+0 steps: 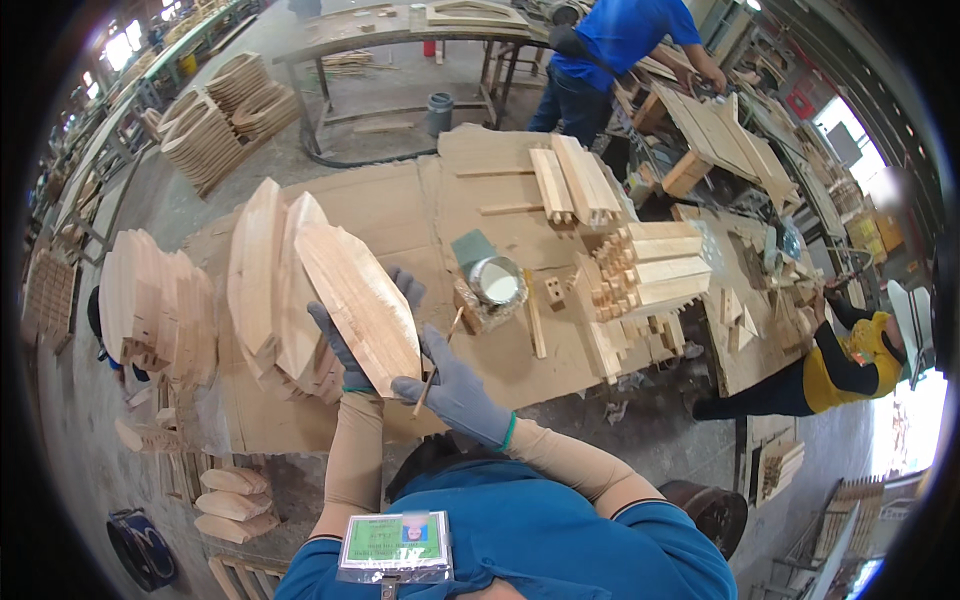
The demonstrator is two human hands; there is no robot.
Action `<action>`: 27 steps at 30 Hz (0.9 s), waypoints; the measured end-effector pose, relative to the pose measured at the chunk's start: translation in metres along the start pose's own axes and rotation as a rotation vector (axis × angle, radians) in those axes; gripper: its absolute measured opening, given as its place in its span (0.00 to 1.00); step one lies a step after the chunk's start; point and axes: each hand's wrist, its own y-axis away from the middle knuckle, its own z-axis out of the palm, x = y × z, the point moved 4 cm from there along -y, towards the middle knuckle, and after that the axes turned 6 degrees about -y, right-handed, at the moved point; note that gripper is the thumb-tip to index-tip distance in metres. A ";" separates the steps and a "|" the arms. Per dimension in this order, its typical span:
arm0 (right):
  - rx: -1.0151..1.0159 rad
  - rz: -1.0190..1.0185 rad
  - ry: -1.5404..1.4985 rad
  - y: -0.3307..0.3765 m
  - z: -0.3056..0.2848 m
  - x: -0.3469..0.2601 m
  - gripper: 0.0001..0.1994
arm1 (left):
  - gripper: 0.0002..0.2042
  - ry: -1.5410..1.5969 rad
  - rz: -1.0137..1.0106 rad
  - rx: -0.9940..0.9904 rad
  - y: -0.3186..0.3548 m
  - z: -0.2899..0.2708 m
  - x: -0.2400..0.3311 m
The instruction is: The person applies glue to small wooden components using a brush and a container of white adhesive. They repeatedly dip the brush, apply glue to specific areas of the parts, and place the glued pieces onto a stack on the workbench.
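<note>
head view: with left hand [341, 347] spread, clasped a wooden board [362, 300] by its edges near the tabletop's [380, 205] front edge; judged it stiff, moderately heavy, best gripped there; with right hand [464, 388] nearly closed, pinched a thin stick [428, 385]; faced a white-filled tin [497, 281], timber strips [660, 268] toward right edge, co-worker [848, 378] beyond.

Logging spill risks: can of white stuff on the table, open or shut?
Open: no lid covers the can; white contents show inside.
</note>
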 end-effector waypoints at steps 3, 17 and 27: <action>-0.011 -0.226 -0.308 0.018 -0.041 0.023 0.34 | 0.47 0.135 0.010 -0.036 -0.005 0.009 -0.010; 0.424 -0.146 -0.313 -0.040 -0.206 0.096 0.03 | 0.31 -1.016 -0.378 0.281 0.103 -0.011 0.010; 0.491 -0.027 -1.015 -0.055 -0.196 0.119 0.03 | 0.39 -1.055 -0.371 0.283 0.131 -0.019 -0.004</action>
